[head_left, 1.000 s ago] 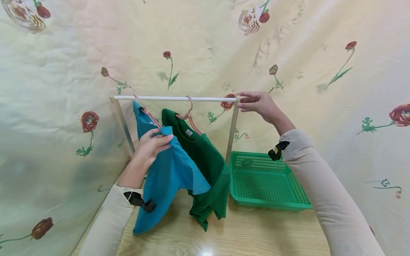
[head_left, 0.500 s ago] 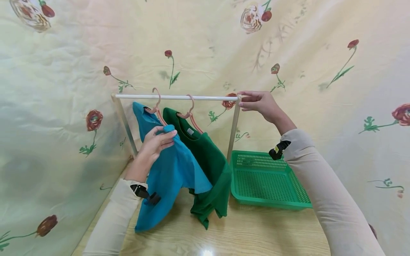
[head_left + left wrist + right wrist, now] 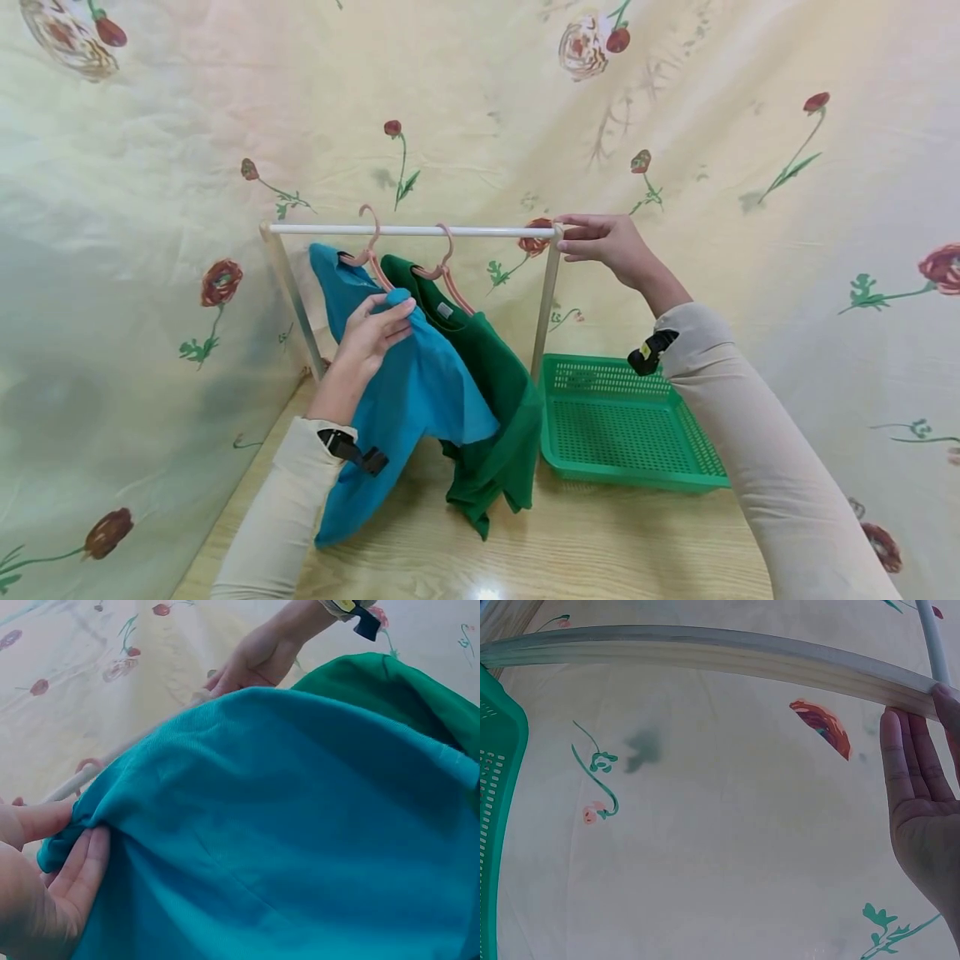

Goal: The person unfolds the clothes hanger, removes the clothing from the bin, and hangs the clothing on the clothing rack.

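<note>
A blue shirt hangs on a pink hanger whose hook loops up at the white rail of a small clothes rack. My left hand pinches the shirt's shoulder, the thumb on one side and fingers on the other, as the left wrist view shows too. Beside it, a dark green shirt hangs from another pink hanger, partly hidden behind the blue one. At the rack's right end my right hand holds the top of the wooden post between thumb and fingers.
A green perforated basket stands on the wooden table, right of the rack. Flower-printed cloth forms the backdrop behind and at the sides. The rack's left post stands near the cloth.
The blue shirt's hanger has turned, its hook swinging right and now rising above the rail. My left hand has shifted slightly right with the shirt's shoulder. The right hand keeps its hold on the post.
</note>
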The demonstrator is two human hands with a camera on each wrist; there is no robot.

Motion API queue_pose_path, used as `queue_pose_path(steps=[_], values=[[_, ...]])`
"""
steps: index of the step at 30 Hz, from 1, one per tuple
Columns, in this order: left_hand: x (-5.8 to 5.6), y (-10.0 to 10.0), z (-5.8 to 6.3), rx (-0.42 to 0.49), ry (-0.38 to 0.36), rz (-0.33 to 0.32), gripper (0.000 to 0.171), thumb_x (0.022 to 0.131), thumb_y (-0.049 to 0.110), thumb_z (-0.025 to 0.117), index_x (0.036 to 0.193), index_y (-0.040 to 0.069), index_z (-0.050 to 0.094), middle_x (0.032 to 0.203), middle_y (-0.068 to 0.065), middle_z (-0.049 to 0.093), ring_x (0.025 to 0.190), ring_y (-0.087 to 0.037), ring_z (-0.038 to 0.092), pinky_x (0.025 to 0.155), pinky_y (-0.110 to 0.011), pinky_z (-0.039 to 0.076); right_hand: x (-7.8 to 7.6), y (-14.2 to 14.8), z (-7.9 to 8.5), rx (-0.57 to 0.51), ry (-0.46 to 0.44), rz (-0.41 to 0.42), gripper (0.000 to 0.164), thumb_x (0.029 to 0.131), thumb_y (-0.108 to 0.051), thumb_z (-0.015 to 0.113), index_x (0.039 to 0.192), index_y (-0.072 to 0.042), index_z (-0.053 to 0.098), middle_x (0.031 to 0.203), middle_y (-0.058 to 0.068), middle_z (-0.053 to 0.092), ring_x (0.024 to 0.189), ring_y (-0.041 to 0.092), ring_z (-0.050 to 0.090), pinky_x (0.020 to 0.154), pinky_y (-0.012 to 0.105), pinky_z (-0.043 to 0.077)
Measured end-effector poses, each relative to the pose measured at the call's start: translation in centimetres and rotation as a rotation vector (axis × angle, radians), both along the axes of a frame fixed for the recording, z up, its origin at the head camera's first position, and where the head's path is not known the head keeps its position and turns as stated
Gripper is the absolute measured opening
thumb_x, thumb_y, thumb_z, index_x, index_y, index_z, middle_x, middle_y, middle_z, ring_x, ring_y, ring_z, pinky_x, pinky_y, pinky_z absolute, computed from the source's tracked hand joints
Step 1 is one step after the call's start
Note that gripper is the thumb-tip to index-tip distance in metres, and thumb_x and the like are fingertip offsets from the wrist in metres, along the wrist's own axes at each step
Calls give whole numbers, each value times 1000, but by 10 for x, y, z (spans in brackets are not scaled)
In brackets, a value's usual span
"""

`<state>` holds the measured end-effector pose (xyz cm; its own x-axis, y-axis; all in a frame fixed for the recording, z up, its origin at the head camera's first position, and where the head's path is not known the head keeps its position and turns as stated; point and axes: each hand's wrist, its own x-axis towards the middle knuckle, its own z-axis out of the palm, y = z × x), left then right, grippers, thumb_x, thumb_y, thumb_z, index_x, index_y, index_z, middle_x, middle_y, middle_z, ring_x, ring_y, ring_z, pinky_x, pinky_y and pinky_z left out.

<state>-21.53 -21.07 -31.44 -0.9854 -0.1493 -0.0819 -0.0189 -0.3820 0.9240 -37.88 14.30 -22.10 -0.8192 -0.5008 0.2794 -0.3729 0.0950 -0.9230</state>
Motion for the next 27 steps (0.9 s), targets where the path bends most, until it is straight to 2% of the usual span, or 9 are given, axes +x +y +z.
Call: queue_pose_path(steps=[10,19,27], values=[[-4,1,-15,19,-29,11,26,100,16,66,120,16,51,90,9,74,87,-7,74,114,-41,46,0,-2,0,1,-11,-2,46,92,-2,73,137,3,61,100,-4,77,93,8,75,81,29,64],[-5,3,-22,32,-52,16,22,100,16,66,116,16,52,89,9,74,86,-7,74,112,-40,49,-4,-2,-1,8,-7,-19,45,92,-1,73,136,1,63,97,-6,78,91,8,75,85,37,63],[-8,2,-26,18,-27,-12,29,101,18,64,126,15,51,91,9,75,88,-6,75,109,-39,49,-4,0,-1,5,-11,-11,46,92,-2,73,137,1,62,99,-5,78,92,7,75,80,28,64]])
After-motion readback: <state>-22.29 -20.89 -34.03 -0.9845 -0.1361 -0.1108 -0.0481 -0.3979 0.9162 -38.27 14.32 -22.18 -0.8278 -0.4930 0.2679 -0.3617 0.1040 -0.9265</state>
